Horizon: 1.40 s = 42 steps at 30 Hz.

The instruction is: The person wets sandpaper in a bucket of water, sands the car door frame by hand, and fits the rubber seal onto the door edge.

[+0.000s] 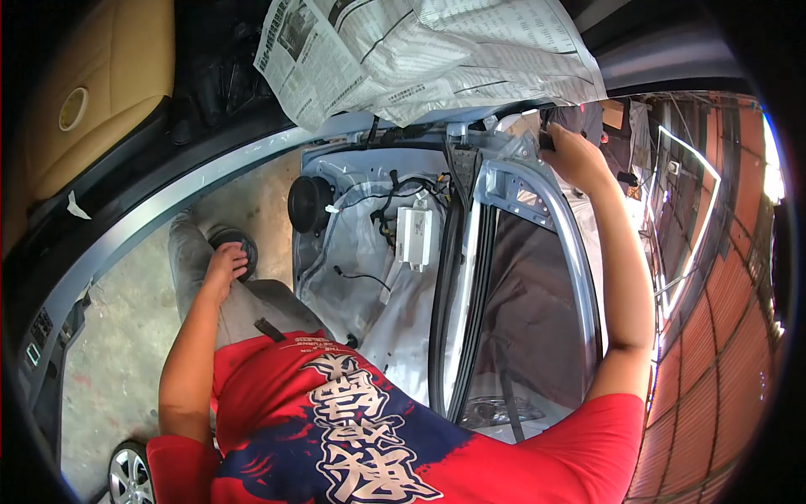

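Near the knee of my grey trousers is my left hand, its fingers curled over a round black object. My right hand reaches to the upper corner of the open car door's window frame, with its fingers bent around something dark that I cannot make out. The door's inner side, its trim off, lies between my arms. A white box, dark wiring and a black round speaker are on it.
Newspaper sheets cover the area above the door. A tan seat is at the upper left. A wheel stands at the lower left on the concrete floor. Orange corrugated sheeting is at the right.
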Tool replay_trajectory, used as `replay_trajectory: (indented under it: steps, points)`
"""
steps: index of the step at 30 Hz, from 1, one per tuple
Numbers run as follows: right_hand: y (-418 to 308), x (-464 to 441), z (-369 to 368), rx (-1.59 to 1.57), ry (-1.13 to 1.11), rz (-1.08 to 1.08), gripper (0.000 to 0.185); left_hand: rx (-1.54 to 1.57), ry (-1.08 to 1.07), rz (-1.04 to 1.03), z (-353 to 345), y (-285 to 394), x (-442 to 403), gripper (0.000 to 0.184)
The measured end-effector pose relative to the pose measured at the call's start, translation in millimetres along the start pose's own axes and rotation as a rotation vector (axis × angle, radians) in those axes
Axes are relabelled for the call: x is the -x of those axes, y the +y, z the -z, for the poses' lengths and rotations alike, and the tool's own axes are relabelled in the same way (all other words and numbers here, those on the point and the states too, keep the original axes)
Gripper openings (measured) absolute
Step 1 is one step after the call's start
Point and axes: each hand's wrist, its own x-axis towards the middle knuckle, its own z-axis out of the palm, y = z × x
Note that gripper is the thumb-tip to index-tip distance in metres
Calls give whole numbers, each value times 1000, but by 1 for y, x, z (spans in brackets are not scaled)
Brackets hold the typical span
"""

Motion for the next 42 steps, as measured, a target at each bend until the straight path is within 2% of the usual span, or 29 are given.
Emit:
replay_trajectory:
  steps: [2, 5, 8, 14, 26, 28, 34, 37, 42]
  points:
    - [5, 11, 8, -31, -44, -15, 35, -4, 7, 9, -1, -1, 3, 33]
    - [6, 16, 4, 10, 30, 39, 30, -11, 1, 8, -3, 2, 3, 34]
    - [0, 31, 12, 68, 5, 41, 28, -12, 5, 11, -4, 3, 2, 35]
    - [-5, 27, 5, 86, 91, 19, 27, -21, -9, -5, -3, -1, -3, 36]
    - [4, 35, 0, -22, 20, 4, 29, -12, 0, 7, 4, -4, -1, 33]
    - [3, 33, -6, -50, 107, 19, 25, -6, -2, -2, 4, -3, -3, 32]
    - [9, 39, -2, -70, 66, -17, 25, -58, -10, 18, 1, -2, -4, 34]
    - [-3, 26, -5, -36, 190, 20, 26, -30, -32, 4, 1, -1, -3, 34]
    - [5, 24, -5, -72, 72, -51, 31, -40, -28, 15, 6, -2, -2, 36]
